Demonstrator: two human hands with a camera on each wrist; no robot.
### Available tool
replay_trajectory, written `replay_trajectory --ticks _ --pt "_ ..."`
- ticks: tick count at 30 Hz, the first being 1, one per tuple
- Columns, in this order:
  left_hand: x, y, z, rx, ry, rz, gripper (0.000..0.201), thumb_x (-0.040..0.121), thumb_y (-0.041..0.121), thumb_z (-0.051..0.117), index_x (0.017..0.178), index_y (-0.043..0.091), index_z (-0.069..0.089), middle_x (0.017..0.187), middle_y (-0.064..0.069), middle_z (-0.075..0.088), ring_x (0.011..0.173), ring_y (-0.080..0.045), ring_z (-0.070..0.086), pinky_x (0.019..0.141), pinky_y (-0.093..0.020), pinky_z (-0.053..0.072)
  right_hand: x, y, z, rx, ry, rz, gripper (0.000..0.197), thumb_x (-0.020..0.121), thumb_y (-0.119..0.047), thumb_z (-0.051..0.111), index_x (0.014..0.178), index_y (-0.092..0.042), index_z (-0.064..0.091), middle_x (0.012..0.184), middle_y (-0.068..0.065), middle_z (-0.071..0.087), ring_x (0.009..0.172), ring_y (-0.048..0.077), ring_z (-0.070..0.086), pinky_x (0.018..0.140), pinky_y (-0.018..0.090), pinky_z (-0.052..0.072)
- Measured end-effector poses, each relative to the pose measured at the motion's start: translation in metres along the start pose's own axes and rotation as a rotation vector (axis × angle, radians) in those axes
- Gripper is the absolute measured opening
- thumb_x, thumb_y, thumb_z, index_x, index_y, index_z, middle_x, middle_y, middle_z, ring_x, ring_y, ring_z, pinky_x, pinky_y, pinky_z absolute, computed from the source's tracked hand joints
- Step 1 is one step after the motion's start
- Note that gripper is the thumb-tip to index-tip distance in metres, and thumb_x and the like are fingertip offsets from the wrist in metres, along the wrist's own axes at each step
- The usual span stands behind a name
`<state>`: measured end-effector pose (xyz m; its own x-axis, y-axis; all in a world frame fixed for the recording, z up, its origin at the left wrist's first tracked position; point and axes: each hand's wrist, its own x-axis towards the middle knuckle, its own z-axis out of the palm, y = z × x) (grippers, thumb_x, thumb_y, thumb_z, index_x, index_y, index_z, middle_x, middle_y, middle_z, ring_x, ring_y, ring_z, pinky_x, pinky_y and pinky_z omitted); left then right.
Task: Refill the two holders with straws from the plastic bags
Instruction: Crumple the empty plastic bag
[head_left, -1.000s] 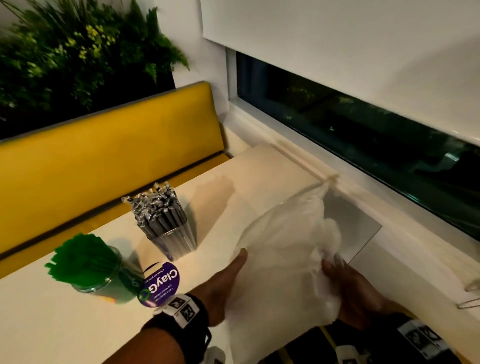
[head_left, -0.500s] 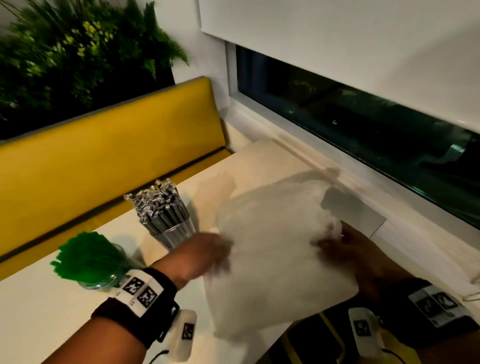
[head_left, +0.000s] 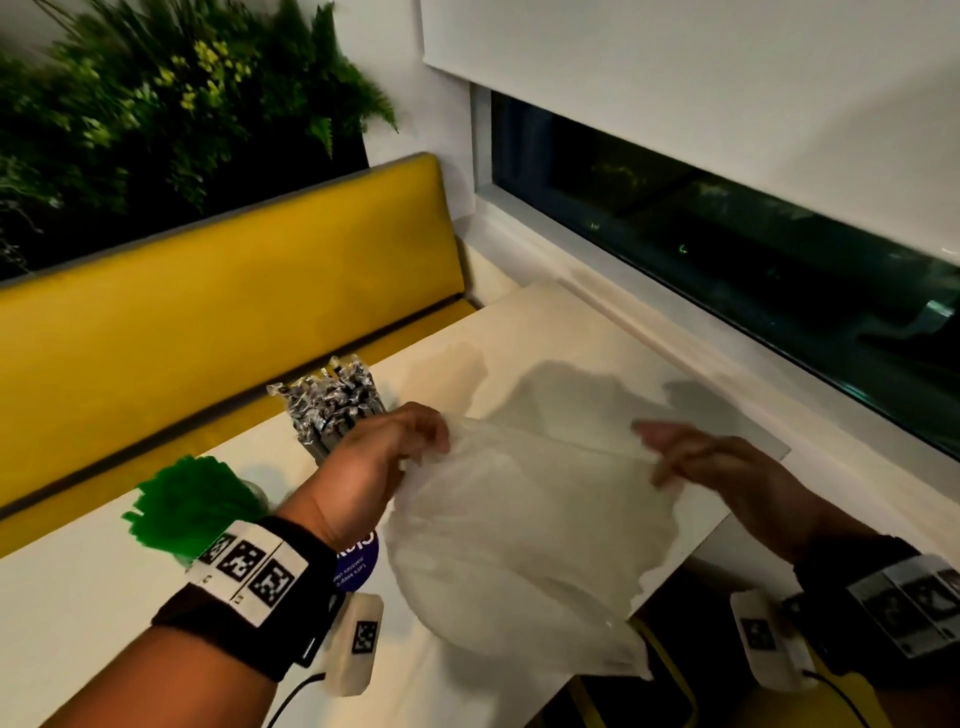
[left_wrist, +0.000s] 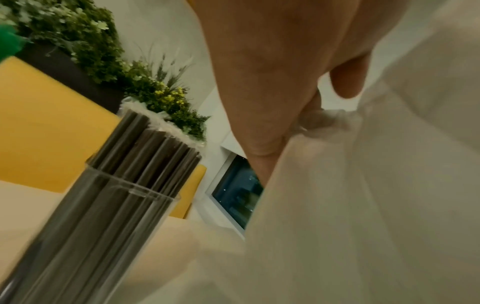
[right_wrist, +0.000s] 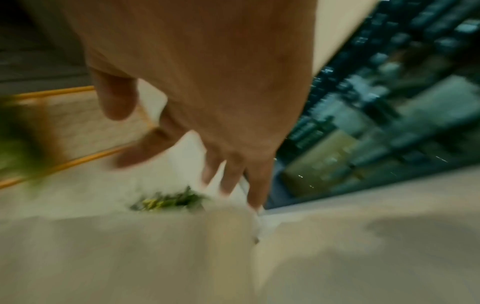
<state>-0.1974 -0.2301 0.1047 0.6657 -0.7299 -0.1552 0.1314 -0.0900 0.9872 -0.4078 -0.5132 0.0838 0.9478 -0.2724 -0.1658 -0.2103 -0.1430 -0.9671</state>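
Observation:
A thin, translucent white plastic bag (head_left: 519, 519) lies spread over the table's near right corner, its lower end hanging past the edge. No straws show inside it. My left hand (head_left: 421, 441) pinches the bag's upper left corner; the left wrist view shows the film (left_wrist: 363, 205) bunched at the fingertips. My right hand (head_left: 660, 452) is blurred at the bag's upper right edge, with fingers spread and nothing between them in the right wrist view (right_wrist: 182, 154). A clear holder of grey wrapped straws (head_left: 332, 405) stands just behind my left hand. A holder of green straws (head_left: 192, 504) stands further left.
The pale table (head_left: 545, 332) ends at a white sill below a dark window (head_left: 727, 249). A yellow bench back (head_left: 208, 312) runs behind the table, with green plants (head_left: 156, 104) above it. A round purple sticker (head_left: 358, 566) shows under my left wrist.
The bag has come down from being held up and now lies spread on the table. My left hand has shifted to its upper left corner, and my right hand's fingers have spread apart.

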Motion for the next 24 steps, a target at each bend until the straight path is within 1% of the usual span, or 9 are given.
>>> replay_trajectory --ticks 2,5,7,9,12,15,19,22,24 --pt "0.004 0.003 0.006 0.223 -0.098 0.017 0.008 0.085 0.022 0.063 0.08 0.018 0.059 0.08 0.001 0.06 0.071 -0.013 0.055 0.059 -0.027 0.047 0.003 -0.021 0.013 -0.324 -0.025 0.005 0.068 0.064 -0.063 0.07 0.128 -0.053 0.049 0.151 -0.037 0.022 0.135 -0.006 0.03 0.11 0.028 0.029" --pt "0.014 0.013 0.029 0.376 -0.279 0.067 0.031 0.089 0.004 0.069 0.094 0.03 0.054 0.091 0.005 0.059 0.079 -0.009 0.054 0.067 -0.028 0.049 0.025 -0.035 0.051 -0.383 -0.254 0.094 0.121 0.059 -0.053 0.088 0.148 -0.054 0.007 0.156 -0.026 0.021 0.14 0.003 0.026 0.113 0.033 0.027" --pt "0.019 0.023 0.043 0.184 -0.301 0.049 0.047 0.086 -0.005 0.07 0.109 0.034 0.057 0.094 -0.004 0.062 0.086 -0.015 0.06 0.079 -0.033 0.052 0.037 -0.026 0.068 -0.179 -0.324 0.156 0.1 0.061 -0.031 0.093 0.145 -0.036 0.039 0.141 -0.003 0.056 0.128 0.017 0.054 0.109 0.044 0.044" --pt "0.024 0.027 0.043 0.022 -0.149 0.055 0.052 0.082 0.002 0.075 0.122 0.03 0.057 0.096 -0.008 0.066 0.092 -0.022 0.064 0.087 -0.041 0.052 0.041 -0.023 0.073 -0.143 -0.244 0.171 0.048 0.065 -0.024 0.09 0.109 -0.025 0.072 0.107 0.002 0.075 0.1 0.02 0.07 0.096 0.05 0.053" --pt "0.023 0.007 0.028 -0.192 0.022 -0.022 0.062 0.082 0.044 0.071 0.136 0.021 0.052 0.115 0.005 0.073 0.119 -0.029 0.062 0.104 -0.053 0.045 0.039 -0.019 0.066 0.113 -0.118 0.188 0.026 0.077 -0.01 0.08 0.102 -0.016 0.074 0.102 0.006 0.076 0.096 0.024 0.072 0.092 0.052 0.055" --pt "0.009 -0.03 0.029 -0.321 -0.168 -0.172 0.098 0.062 0.08 0.069 0.14 0.022 0.054 0.134 -0.007 0.065 0.128 -0.033 0.057 0.106 -0.059 0.043 0.037 -0.019 0.068 0.365 -0.105 0.118 0.032 0.087 -0.006 0.067 0.118 -0.01 0.067 0.116 0.021 0.069 0.108 0.04 0.066 0.09 0.059 0.053" --pt "0.001 -0.047 0.064 -0.308 -0.26 -0.271 0.072 0.071 0.052 0.084 0.131 0.018 0.063 0.12 -0.009 0.072 0.108 -0.024 0.069 0.086 -0.035 0.056 0.044 -0.014 0.088 0.362 0.029 0.057 0.029 0.09 -0.006 0.066 0.118 -0.012 0.065 0.112 0.034 0.063 0.103 0.056 0.06 0.08 0.073 0.049" --pt "0.005 -0.048 0.078 -0.177 -0.138 -0.202 0.049 0.088 0.018 0.076 0.134 0.021 0.057 0.123 -0.007 0.07 0.114 -0.027 0.067 0.094 -0.043 0.055 0.045 -0.013 0.096 0.356 0.093 0.009 0.03 0.078 -0.005 0.066 0.105 -0.018 0.071 0.103 0.016 0.073 0.099 0.038 0.069 0.082 0.054 0.058" --pt "0.007 -0.044 0.078 -0.142 -0.105 -0.18 0.013 0.095 0.015 0.063 0.107 0.014 0.067 0.093 0.001 0.079 0.09 -0.015 0.074 0.081 -0.032 0.06 0.043 -0.01 0.097 0.36 0.083 0.084 0.017 0.077 -0.007 0.066 0.086 -0.018 0.073 0.083 0.001 0.077 0.084 0.02 0.074 0.077 0.044 0.06"
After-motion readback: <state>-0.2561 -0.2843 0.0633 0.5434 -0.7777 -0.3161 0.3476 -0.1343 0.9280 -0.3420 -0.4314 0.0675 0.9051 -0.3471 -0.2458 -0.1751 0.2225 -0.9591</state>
